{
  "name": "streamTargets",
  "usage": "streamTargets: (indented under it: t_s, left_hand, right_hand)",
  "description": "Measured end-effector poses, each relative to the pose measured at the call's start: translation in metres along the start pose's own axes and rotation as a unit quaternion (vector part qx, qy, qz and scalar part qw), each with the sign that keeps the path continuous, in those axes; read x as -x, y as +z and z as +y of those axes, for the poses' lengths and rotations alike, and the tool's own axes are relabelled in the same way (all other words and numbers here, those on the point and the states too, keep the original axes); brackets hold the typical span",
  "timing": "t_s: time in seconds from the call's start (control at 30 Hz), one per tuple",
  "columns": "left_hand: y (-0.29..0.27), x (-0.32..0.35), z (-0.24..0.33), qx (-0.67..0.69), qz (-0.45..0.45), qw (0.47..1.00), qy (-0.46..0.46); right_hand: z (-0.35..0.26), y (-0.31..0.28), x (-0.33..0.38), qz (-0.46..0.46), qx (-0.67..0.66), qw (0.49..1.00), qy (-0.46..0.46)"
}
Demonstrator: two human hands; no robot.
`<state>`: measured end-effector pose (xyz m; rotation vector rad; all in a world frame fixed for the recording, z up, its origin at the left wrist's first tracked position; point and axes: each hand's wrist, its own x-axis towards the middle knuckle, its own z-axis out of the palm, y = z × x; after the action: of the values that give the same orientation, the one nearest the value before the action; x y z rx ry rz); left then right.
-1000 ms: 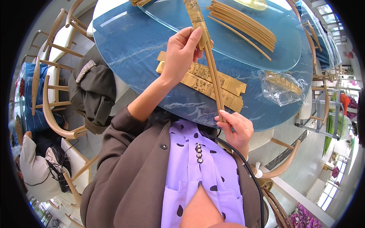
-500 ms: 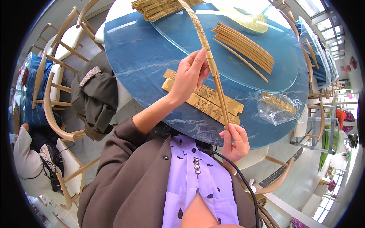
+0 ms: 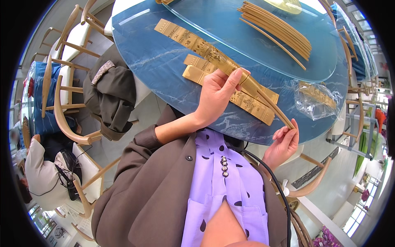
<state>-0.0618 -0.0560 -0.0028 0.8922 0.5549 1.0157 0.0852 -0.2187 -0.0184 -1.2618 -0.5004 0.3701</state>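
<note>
A long gold paper chopstick sleeve (image 3: 193,43) with dark printing slants over the table, its broad face up. My left hand (image 3: 218,96) grips it near its lower right end, thumb on top. A pair of light brown chopsticks (image 3: 275,106) sticks out of that end. Between thumb and fingers, my right hand (image 3: 284,142) pinches their outer ends near the table's front edge. Beneath the held sleeve, several more gold sleeves (image 3: 257,108) lie on the blue table, partly covered by my left hand; whether they hold chopsticks I cannot tell.
Loose chopsticks (image 3: 279,31) lie in a row on the glass turntable (image 3: 205,18). To the right rests a clear plastic bag (image 3: 317,101) with something gold inside. A dark coat (image 3: 109,94) hangs over a chair at left. A black cable (image 3: 267,168) runs past my right arm.
The held sleeve has swung from steep to a leftward slant, turning its printed face up. Both hands have shifted right with it. The stack of sleeves at the far edge has mostly left view.
</note>
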Motion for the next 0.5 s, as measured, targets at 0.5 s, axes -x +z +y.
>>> streamTargets:
  t_s: [0.5]
  left_hand:
    - [-0.002,0.005,-0.016,-0.016,-0.004,1.0,0.008]
  right_hand:
    - [-0.009,0.007,-0.008,-0.022,0.046,0.995,0.084]
